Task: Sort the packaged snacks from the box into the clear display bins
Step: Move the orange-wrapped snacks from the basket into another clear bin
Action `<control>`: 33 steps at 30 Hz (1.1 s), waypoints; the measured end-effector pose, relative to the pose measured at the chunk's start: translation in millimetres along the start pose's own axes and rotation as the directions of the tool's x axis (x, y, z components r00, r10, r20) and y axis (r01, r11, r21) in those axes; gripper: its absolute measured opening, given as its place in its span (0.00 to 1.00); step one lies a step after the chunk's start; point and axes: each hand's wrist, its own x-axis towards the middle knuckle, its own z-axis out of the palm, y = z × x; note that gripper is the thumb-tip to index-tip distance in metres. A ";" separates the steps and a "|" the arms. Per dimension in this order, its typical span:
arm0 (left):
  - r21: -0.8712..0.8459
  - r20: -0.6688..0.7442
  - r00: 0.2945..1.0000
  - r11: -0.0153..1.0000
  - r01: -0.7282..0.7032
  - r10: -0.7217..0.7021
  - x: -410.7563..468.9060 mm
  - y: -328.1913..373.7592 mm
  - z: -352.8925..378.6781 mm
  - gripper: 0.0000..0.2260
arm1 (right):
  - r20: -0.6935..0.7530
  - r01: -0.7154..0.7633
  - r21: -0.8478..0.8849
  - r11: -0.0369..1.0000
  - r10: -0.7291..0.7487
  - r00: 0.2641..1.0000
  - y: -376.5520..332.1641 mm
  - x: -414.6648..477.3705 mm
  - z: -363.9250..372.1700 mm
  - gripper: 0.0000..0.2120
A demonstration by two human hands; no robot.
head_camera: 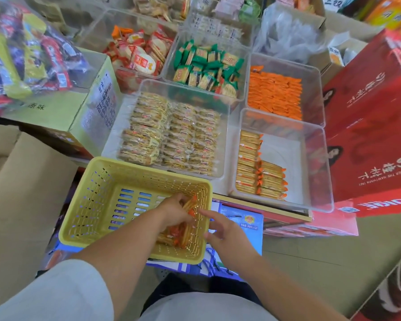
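Observation:
A yellow plastic basket (pixel 107 181) sits in front of me with a few orange-and-gold cracker packets (pixel 178 232) left in its right corner. My left hand (pixel 174 210) reaches into the basket and grips some of these packets. My right hand (pixel 227 232) hovers at the basket's right rim, fingers spread and holding nothing. Beyond the basket stands a clear bin (pixel 310 172) with the same cracker packets (pixel 257 172) stacked along its left side.
Other clear bins hold golden packets (pixel 171 135), orange packets (pixel 276 96), green packets (pixel 206 63) and red-white packets (pixel 139 54). Red cartons (pixel 375 126) stand at the right, a yellow-green carton (pixel 83 112) and brown cardboard (pixel 21 193) at the left.

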 end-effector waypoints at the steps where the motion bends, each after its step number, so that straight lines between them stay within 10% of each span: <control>1: -0.012 0.021 1.000 1.000 -0.002 0.002 -0.5 -0.4 0.2 0.38 | -0.001 -0.004 0.009 1.000 0.004 1.000 0.9 0.0 -0.1 0.23; 33: -0.054 0.082 0.994 0.996 -0.073 0.077 -52.0 1.9 -5.2 0.22 | 0.029 -0.033 0.149 0.988 0.029 0.999 -3.5 0.8 3.0 0.25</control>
